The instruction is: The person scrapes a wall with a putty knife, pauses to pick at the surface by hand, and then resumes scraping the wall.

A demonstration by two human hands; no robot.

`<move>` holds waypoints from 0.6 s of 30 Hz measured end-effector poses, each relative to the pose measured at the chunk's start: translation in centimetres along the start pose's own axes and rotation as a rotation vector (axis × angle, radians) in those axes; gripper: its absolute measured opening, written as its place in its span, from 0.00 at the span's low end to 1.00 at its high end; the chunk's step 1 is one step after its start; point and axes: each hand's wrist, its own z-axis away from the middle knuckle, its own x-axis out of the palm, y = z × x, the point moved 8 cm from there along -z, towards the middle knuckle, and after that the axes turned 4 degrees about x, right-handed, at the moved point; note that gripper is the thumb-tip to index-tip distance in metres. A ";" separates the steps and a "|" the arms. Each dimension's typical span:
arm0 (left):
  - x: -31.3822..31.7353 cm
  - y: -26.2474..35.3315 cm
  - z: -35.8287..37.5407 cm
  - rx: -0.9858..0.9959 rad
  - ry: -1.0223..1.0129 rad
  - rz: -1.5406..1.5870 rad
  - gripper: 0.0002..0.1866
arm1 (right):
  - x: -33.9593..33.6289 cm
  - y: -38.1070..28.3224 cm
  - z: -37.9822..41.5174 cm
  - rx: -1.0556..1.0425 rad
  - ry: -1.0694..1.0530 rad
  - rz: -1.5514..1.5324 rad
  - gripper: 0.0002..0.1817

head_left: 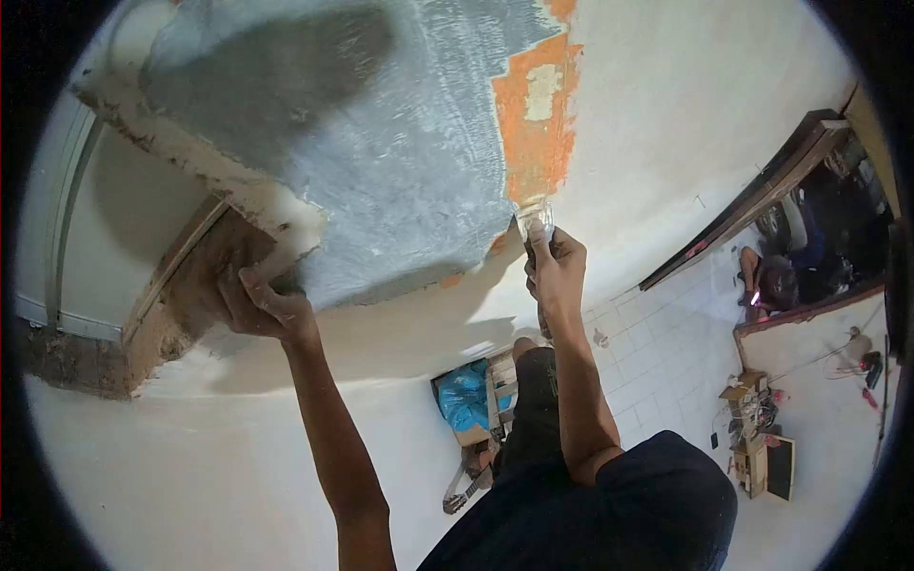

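Observation:
My right hand (555,271) is wrapped round a scraper (535,215). Its blade rests against the wall at the lower end of an orange strip (535,124), where grey surface (409,162) meets pale wall (657,124). On the left, my left hand (262,303) is raised beside the broken edge of the plaster (286,221), its fingers curled near a brown recess (205,276). Whether those fingers touch the edge or hold anything is too dim to tell.
Below are a blue plastic bag (465,395), a guitar headstock (457,500) and a tiled floor (638,357). To the right, a person (776,281) is in a dark-framed doorway (752,205). Wooden boxes (752,466) stand at the lower right.

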 end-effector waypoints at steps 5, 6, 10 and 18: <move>0.0 1.4 -0.6 0.176 -0.047 -0.151 0.25 | 0.5 -1.1 1.1 0.090 0.028 -0.053 0.22; -0.2 0.8 -0.3 0.173 -0.046 -0.150 0.25 | 1.0 -1.0 0.9 0.065 -0.027 -0.096 0.23; 1.1 -0.8 1.1 0.342 -0.131 -0.326 0.21 | 2.9 -1.0 2.1 0.252 -0.133 -0.368 0.25; 0.0 0.3 -0.2 0.233 0.040 -0.011 0.14 | 0.2 -1.4 1.8 0.030 -0.055 -0.009 0.19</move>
